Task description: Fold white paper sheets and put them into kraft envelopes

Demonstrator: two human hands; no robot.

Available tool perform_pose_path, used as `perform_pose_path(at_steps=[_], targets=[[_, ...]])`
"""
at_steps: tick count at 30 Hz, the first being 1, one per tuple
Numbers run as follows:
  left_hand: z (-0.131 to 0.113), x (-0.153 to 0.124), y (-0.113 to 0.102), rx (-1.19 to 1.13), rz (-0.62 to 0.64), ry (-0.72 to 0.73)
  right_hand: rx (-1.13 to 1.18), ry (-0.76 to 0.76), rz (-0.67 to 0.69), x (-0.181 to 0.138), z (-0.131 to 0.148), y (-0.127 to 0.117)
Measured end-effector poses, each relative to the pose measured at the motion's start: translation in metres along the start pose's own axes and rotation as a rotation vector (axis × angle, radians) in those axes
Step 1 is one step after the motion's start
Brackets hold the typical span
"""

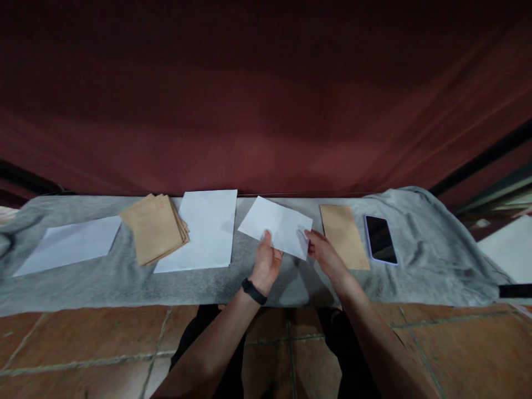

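Note:
Both hands hold a folded white sheet of paper [277, 224] just above the grey cloth [124, 282] on the table. My left hand [266, 265], with a black band on the wrist, pinches the sheet's near edge with its thumb on top. My right hand [323, 252] grips the sheet's right corner with closed fingers. A single brown envelope [344, 237] lies flat just right of my right hand.
A stack of brown envelopes [153, 228] and a stack of white sheets [206, 231] lie to the left, with another white sheet [70, 244] at the far left. A dark phone [379, 239] lies right of the single envelope. A red curtain [266, 94] hangs behind the table; tiled floor [83, 349] lies below.

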State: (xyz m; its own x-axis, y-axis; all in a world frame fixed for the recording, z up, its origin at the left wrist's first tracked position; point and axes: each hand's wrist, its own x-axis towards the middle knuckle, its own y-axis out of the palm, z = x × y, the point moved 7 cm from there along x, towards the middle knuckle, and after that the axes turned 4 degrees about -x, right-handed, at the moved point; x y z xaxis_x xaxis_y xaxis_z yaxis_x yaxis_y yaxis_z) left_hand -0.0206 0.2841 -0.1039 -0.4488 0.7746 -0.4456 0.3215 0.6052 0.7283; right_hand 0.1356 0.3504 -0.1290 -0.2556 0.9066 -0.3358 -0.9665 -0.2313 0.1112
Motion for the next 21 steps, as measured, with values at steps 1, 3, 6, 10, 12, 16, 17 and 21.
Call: perform_pose_path(at_steps=[1, 3, 6, 10, 12, 16, 17, 21], targets=[[0.003, -0.001, -0.003, 0.016, -0.003, -0.006, -0.017, -0.002, -0.018, 0.001, -0.001, -0.002], [0.002, -0.002, -0.010, 0.087, -0.006, 0.012, -0.122, -0.033, -0.068, 0.004, 0.002, -0.011], [-0.022, 0.006, -0.024, 0.229, -0.036, 0.129, -0.369, -0.140, -0.078, 0.011, 0.011, -0.021], [-0.065, 0.024, -0.044, 0.446, -0.088, 0.306, -0.793, -0.240, -0.161, 0.012, 0.022, -0.031], [-0.076, 0.030, -0.046, 0.575, -0.048, 0.341, -0.983, -0.219, -0.199, 0.009, 0.023, -0.032], [-0.083, 0.029, -0.041, 0.969, 0.036, 0.493, -1.171, -0.175, -0.214, 0.002, 0.025, -0.027], [-0.083, 0.027, -0.040, 1.073, 0.044, 0.536, -1.202, -0.164, -0.224, 0.001, 0.026, -0.026], [-0.081, 0.024, -0.037, 1.331, 0.070, 0.628, -1.329, -0.117, -0.246, -0.006, 0.027, -0.019]])
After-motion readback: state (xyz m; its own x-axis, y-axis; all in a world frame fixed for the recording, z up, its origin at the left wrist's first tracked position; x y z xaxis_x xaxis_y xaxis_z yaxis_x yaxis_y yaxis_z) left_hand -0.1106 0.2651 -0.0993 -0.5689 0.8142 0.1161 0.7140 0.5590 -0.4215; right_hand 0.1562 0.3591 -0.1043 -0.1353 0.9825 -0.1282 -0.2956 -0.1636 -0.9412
